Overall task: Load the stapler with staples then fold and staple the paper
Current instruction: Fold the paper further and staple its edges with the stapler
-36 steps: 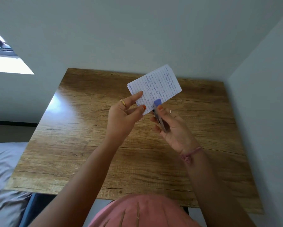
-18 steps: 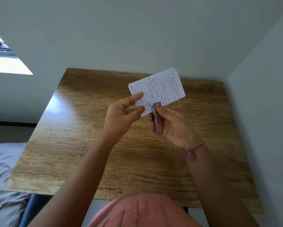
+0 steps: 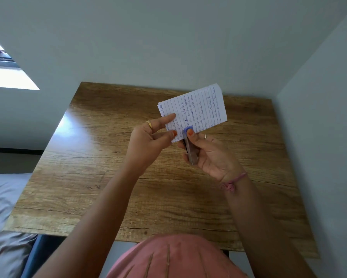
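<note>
A folded sheet of lined paper [image 3: 200, 109] with blue handwriting is held up above the wooden table [image 3: 100, 169]. My left hand [image 3: 148, 145] pinches its lower left corner between thumb and forefinger. My right hand [image 3: 210, 155] grips a small stapler [image 3: 189, 147], grey with a blue front tip. The stapler's mouth sits over the paper's lower edge, and my thumb presses on the blue tip. The stapler's lower jaw is hidden behind the paper.
Pale walls stand behind the table and along its right side. A grey bed surface [image 3: 2, 207] lies to the left of the table. A window [image 3: 0, 63] is at the far left. My pink-clothed lap [image 3: 168, 257] is at the near edge.
The stapler has moved up onto the paper's lower edge and turned more upright. The paper has shifted slightly right and tilted. My left hand keeps its pinch.
</note>
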Action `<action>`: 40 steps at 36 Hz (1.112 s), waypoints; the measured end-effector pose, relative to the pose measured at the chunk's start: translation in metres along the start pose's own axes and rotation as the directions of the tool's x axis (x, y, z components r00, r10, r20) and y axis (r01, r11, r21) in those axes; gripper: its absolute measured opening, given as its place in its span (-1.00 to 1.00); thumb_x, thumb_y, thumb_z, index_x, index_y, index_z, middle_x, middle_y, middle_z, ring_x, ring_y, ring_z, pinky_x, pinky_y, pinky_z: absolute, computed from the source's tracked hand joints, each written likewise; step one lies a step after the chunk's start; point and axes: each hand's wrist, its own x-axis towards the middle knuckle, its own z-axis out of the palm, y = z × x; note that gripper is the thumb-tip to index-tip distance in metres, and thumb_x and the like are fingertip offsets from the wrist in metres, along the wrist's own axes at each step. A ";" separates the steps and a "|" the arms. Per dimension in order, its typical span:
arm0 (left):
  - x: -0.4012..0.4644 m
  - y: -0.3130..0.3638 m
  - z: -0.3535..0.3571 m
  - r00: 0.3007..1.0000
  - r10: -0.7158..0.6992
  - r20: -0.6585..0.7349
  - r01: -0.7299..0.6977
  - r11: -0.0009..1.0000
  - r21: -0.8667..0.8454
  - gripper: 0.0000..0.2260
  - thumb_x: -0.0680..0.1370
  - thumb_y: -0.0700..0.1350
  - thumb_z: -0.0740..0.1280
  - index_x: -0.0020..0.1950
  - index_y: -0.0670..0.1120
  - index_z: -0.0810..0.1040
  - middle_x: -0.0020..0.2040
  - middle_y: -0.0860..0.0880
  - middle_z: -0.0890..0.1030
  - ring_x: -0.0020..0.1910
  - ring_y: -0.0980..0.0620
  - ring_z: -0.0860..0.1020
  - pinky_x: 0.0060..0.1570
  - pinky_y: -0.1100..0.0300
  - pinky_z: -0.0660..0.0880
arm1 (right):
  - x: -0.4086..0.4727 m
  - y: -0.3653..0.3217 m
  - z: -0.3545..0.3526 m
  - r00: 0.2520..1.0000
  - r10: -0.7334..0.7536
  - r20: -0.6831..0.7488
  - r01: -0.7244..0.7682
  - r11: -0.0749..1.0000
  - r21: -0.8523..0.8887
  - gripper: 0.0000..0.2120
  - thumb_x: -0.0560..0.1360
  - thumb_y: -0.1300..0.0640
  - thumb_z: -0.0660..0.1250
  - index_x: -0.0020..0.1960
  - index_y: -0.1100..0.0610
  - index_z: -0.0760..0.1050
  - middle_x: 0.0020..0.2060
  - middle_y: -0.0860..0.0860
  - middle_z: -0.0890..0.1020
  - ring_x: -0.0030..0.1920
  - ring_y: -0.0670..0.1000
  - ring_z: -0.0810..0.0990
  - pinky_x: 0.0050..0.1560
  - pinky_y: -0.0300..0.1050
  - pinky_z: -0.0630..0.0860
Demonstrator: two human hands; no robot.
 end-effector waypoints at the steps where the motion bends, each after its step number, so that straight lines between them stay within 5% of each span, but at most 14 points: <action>1: -0.001 0.000 0.000 1.000 0.005 -0.003 -0.005 1.000 0.006 -0.64 0.49 -0.33 0.40 0.21 0.00 0.56 0.12 0.03 0.66 -0.03 0.03 0.69 -0.06 0.23 0.61 | 0.000 0.000 0.000 1.000 0.004 -0.002 -0.004 1.000 0.010 -0.63 0.31 0.06 0.50 0.08 0.13 0.59 -0.08 0.06 0.68 -0.05 0.00 0.66 -0.18 -0.09 0.60; 15: -0.007 -0.005 0.008 0.999 0.017 -0.046 -0.015 0.999 0.041 -0.62 0.49 -0.29 0.42 0.28 -0.05 0.54 0.01 0.07 0.70 -0.07 0.04 0.69 -0.08 0.21 0.62 | -0.006 0.002 -0.003 1.000 0.013 -0.009 -0.013 1.000 0.019 -0.58 0.29 0.04 0.54 0.10 0.13 0.59 -0.09 0.05 0.68 -0.04 -0.01 0.66 -0.21 -0.10 0.59; 19: -0.009 -0.004 0.010 0.999 0.022 -0.033 -0.020 0.997 0.078 -0.61 0.50 -0.28 0.41 0.31 -0.03 0.52 -0.03 0.13 0.71 -0.05 0.01 0.69 0.01 0.04 0.62 | -0.008 0.003 -0.004 0.999 0.004 -0.040 -0.005 1.000 -0.013 -0.57 0.26 0.00 0.55 0.07 0.11 0.59 -0.11 0.02 0.69 -0.06 -0.03 0.67 -0.21 -0.12 0.58; 23: -0.011 -0.007 0.017 0.989 0.148 0.009 -0.147 0.987 -0.065 -0.26 0.49 -0.27 0.42 0.55 -0.01 0.10 0.19 -0.12 0.62 0.15 -0.07 0.62 0.11 -0.02 0.58 | -0.009 0.003 -0.003 0.998 -0.031 -0.048 0.029 0.999 -0.036 -0.61 0.24 -0.03 0.56 0.00 0.08 0.64 -0.10 0.02 0.69 -0.06 -0.04 0.66 -0.22 -0.14 0.53; 26: -0.014 -0.012 0.026 0.999 0.051 -0.015 -0.053 0.982 -0.180 0.02 0.39 -0.16 0.52 0.55 0.05 -0.19 0.17 -0.14 0.64 0.14 -0.06 0.62 0.10 0.06 0.58 | -0.009 0.005 -0.001 0.997 -0.064 -0.040 0.060 0.995 -0.082 -0.75 0.30 -0.01 0.53 -0.06 0.04 0.68 -0.16 -0.01 0.69 -0.15 -0.04 0.59 -0.17 -0.11 0.44; 28: -0.015 -0.013 0.032 0.999 -0.041 0.012 0.042 0.975 -0.219 -0.14 0.35 -0.11 0.54 0.53 -0.10 0.12 0.13 -0.10 0.66 0.13 -0.04 0.63 0.11 0.07 0.57 | -0.009 0.006 0.000 0.997 -0.073 -0.040 0.069 0.994 -0.084 -0.87 0.35 0.03 0.50 -0.12 0.02 0.69 -0.20 -0.02 0.68 -0.20 -0.01 0.47 -0.17 -0.09 0.38; 31: -0.015 -0.012 0.039 0.995 -0.089 0.036 0.095 0.971 -0.221 -0.61 0.38 -0.11 0.53 0.17 -0.13 0.59 0.06 -0.09 0.69 0.08 -0.04 0.66 0.00 0.17 0.58 | -0.010 0.008 0.002 0.996 -0.085 -0.041 0.082 0.994 -0.067 -0.90 0.33 0.05 0.48 -0.16 0.01 0.70 -0.20 -0.05 0.70 -0.22 -0.05 0.47 -0.21 -0.12 0.37; 34: -0.015 -0.012 0.041 0.992 -0.126 0.020 0.127 0.955 -0.269 -0.76 0.37 -0.14 0.53 0.02 -0.07 0.66 0.00 -0.08 0.71 0.03 -0.03 0.67 -0.07 0.24 0.58 | -0.011 0.008 0.005 0.995 -0.081 -0.060 0.078 0.995 -0.056 -0.89 0.31 0.05 0.48 -0.17 0.02 0.70 -0.22 -0.04 0.70 -0.27 -0.10 0.53 -0.28 -0.20 0.40; 40: -0.014 -0.011 0.041 0.989 -0.147 -0.025 0.137 0.958 -0.253 -0.73 0.37 -0.12 0.52 0.04 -0.12 0.64 -0.01 -0.08 0.71 0.02 0.00 0.67 -0.02 0.21 0.58 | -0.010 0.010 0.011 0.984 -0.141 -0.106 0.133 0.988 -0.077 -0.91 0.31 0.08 0.45 -0.20 0.06 0.67 -0.27 -0.07 0.70 -0.27 -0.17 0.65 -0.39 -0.33 0.50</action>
